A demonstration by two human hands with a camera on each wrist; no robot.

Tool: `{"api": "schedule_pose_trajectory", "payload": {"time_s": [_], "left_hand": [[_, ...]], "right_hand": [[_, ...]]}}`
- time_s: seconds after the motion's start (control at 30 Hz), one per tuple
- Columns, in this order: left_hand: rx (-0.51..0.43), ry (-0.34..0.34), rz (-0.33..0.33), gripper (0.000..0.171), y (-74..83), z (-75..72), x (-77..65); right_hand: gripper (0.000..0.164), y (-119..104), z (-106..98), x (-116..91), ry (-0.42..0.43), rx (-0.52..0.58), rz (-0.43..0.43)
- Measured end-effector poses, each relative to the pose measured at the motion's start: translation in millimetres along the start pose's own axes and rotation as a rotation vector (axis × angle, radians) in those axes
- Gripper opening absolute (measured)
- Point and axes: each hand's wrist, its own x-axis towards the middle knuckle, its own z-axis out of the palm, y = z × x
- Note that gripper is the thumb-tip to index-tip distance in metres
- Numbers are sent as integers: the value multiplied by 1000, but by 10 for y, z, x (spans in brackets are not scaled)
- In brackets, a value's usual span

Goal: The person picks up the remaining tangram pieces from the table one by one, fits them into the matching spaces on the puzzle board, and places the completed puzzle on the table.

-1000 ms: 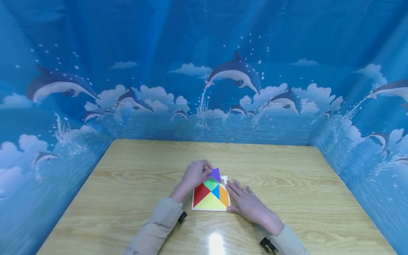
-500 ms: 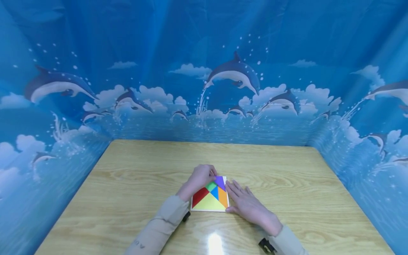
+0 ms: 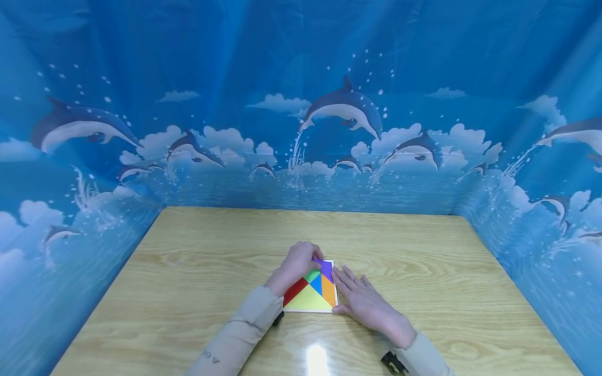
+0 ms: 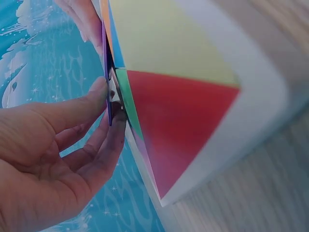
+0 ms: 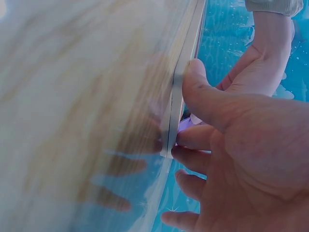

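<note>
A square tangram puzzle in a white tray [image 3: 310,312] lies on the table. My left hand [image 3: 301,260] reaches over its far side and pinches a purple triangle [image 3: 326,268] between thumb and fingertips. In the left wrist view that triangle shows edge-on, tilted a little off the tray beside the green piece [image 4: 128,96]. My right hand [image 3: 366,302] lies with fingers extended along the tray's right side, its thumb near the front corner. Yellow [image 3: 309,301], red [image 4: 176,123], blue [image 3: 317,285], orange [image 3: 328,292] and pink [image 4: 144,153] pieces lie in the tray.
The wooden table [image 3: 211,235] spreads around the tray on all sides. A blue dolphin-print curtain [image 3: 301,130] encloses its back and both sides. A bright light reflection [image 3: 317,359] shows near the front.
My left hand has brought the purple triangle right and toward me, down over the tray's far right corner, covering the gap seen there earlier. The right hand has stayed in place.
</note>
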Motion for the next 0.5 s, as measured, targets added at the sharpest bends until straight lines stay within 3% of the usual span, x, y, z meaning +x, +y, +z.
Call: {"api": "schedule_pose_trajectory", "payload": {"time_s": [0.5], "left_hand": [[103,43,1,12,40,5,-10]], "right_hand": [[79,-9,-1,8,-13,-8,18]]}}
